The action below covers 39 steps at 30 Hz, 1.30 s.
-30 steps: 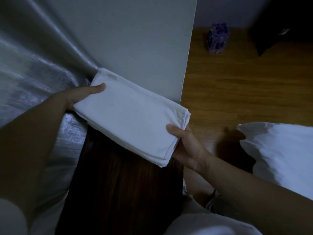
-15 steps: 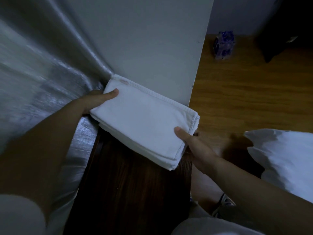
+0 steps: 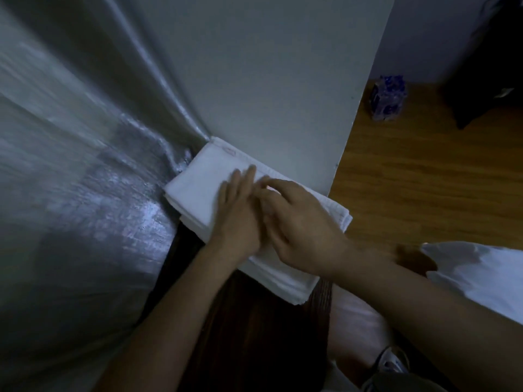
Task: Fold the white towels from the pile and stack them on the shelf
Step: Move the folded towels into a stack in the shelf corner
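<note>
**A:** Both hands are flat on top of the folded towel (image 3: 198, 190), fingers pretty much straight. The left hand (image 3: 237, 213) and right hand (image 3: 300, 227) just press down, gripping nothing. It sits on the dark wood shelf (image 3: 254, 329), pushed up against the wall (image 3: 268, 94).

**B:** Risk? The near corner hangs past the shelf edge, so I'd guess a sideways swipe could drag those layers off or fan them out.

**A:** Yep. Its long side runs along the wall, from the curtain (image 3: 85, 165) corner towards the floor (image 3: 424, 193) side.
</note>
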Available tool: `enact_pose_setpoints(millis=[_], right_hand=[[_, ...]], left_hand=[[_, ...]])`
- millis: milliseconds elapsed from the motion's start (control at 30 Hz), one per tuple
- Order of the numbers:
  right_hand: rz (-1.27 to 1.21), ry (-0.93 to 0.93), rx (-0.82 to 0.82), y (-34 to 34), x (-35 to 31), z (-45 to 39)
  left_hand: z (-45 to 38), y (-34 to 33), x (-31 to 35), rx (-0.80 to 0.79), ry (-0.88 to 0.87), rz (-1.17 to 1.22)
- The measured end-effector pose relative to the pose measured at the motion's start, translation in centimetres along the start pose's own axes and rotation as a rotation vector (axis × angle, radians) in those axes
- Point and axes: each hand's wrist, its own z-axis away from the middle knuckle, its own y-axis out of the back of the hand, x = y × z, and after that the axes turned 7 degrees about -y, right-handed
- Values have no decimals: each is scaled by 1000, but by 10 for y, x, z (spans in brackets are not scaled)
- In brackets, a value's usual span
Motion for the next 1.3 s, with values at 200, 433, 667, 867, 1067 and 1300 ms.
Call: enact_pose_setpoints(millis=[200,433,667,867,1067,1300], right_hand=[[254,-24,-264,-35,50,11],[114,-239,-300,5,90,43],[-790,-558,-418,22,134,11],[-1003,-505,-758,-9,151,-24],[-966,-483,-800,-15,165,-17],[-1076,-636,-732,-14,169,3]], left_hand=[[3,-30,4,19,54,-90],[2,-30,11,33,117,-11],[2,-20,79,-20,310,55],[17,-58,152,29,355,-147],[12,-69,145,27,367,-306],[3,-75,147,7,419,-330]])
